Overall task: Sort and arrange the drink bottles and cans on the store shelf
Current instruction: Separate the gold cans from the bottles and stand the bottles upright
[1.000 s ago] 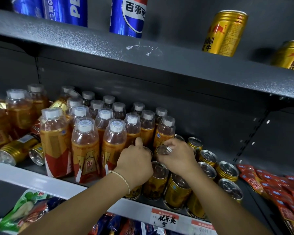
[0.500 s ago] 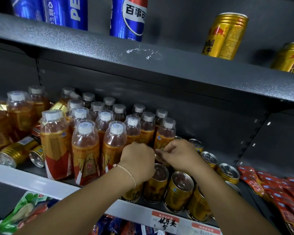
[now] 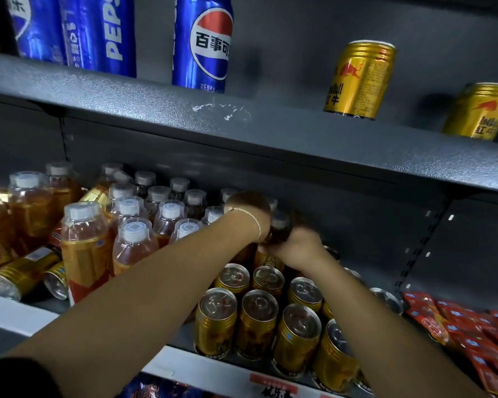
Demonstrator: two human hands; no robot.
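On the lower shelf, orange drink bottles with white caps stand in rows on the left. Upright gold cans stand in rows in front of my hands. My left hand reaches deep over the back bottles; it is blurred and its fingers are hidden. To its right, my right hand grips a tilted bottle at the end of the bottle rows, just behind the gold cans. Two gold cans lie on their sides at the far left.
The upper shelf hangs low over my hands. It carries blue Pepsi cans and two gold Red Bull cans. Red snack packets fill the lower shelf's right side. A price tag sits on the front edge.
Both hands have left the gold can tops and moved up and back to the bottle rows. My right hand now grips a bottle. The camera has come closer.
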